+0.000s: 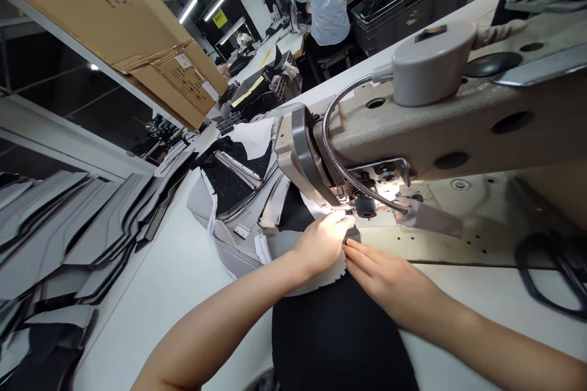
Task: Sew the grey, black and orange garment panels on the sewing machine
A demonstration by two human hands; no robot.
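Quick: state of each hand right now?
Left hand: fingers curled on the grey fabric; grip can't be told.
Right hand: fingers extended to the fabric's edge; pinching can't be told.

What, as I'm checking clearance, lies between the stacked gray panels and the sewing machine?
In the head view: white tabletop, then bunched gray and black fabric.
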